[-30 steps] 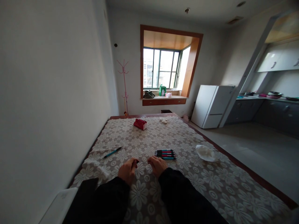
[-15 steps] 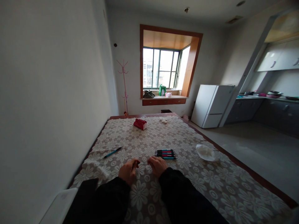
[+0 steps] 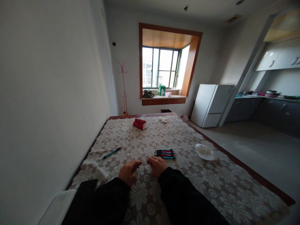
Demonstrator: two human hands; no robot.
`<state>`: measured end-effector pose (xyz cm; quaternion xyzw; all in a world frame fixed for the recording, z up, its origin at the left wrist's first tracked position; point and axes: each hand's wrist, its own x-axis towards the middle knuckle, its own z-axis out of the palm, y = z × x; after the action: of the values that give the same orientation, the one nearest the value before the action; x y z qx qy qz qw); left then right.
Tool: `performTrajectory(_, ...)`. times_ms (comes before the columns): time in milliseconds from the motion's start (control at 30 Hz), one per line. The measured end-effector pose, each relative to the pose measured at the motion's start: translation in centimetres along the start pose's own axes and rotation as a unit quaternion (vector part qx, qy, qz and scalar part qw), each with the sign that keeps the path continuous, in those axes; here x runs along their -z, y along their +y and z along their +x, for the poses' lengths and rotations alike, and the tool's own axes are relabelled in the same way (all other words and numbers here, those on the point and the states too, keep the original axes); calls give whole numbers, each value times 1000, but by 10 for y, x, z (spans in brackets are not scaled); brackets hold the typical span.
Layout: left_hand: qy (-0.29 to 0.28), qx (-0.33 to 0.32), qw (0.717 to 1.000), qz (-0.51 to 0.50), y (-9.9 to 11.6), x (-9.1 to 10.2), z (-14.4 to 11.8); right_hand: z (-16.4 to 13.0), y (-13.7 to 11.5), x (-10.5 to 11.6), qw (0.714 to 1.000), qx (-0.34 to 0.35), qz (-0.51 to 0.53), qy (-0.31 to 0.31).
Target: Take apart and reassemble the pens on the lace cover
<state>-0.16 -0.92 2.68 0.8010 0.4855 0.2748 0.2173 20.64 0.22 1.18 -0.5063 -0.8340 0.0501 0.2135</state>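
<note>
Above the floral tablecloth (image 3: 139, 193), my left hand (image 3: 128, 172) is closed in a pinch on a small dark piece (image 3: 140, 163), too small to name. My right hand (image 3: 157, 165) is pinched shut just beside it, and its fingers hide most of what they hold. A thin, pale, rod-like line (image 3: 144, 163) shows faintly between the two sets of fingertips. Several pens (image 3: 164, 151) with blue, red and black barrels lie side by side right beyond my right hand. A single blue and black pen (image 3: 112, 152) lies at an angle to the left of my left hand.
Farther back on the table is a red tissue pack (image 3: 140, 124), with a small crumpled white scrap (image 3: 163, 120) near it. A white crumpled sheet (image 3: 205, 152) lies to the right. A black object (image 3: 85, 195) and a white box-like surface (image 3: 57, 206) stand at lower left, beside the wall.
The whole view has shifted slightly. Both hands stay pinched close together in nearly the same place; the pens have not moved.
</note>
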Motion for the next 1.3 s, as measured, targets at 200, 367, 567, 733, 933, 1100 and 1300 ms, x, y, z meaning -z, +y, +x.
performTrajectory(200, 1, 17, 1000, -5, 0, 1, 0, 0, -2, 1, 1000, 10, 0, 0)
performTrajectory(367, -13, -23, 1000, 5, -1, 0, 0, 0, -4, 2, 1000, 24, 5, -5)
performTrajectory(567, -16, -31, 999, 15, 0, -1, 0, -1, -7, 3, 1000, 1, 19, -3)
performTrajectory(733, -19, -39, 999, 11, 2, -1, 0, -2, -10, 8, 1000, -24, 9, -9)
performTrajectory(933, -7, -19, 1000, 20, 1, -1, 0, -2, -9, 7, 999, -36, 4, -11)
performTrajectory(1100, 12, -18, 999, 37, 1, 0, -1, -1, -7, 3, 997, -77, -11, -2)
performTrajectory(1300, 40, -6, 998, 47, 3, 0, -1, -2, -6, 2, 997, -81, -1, -4)
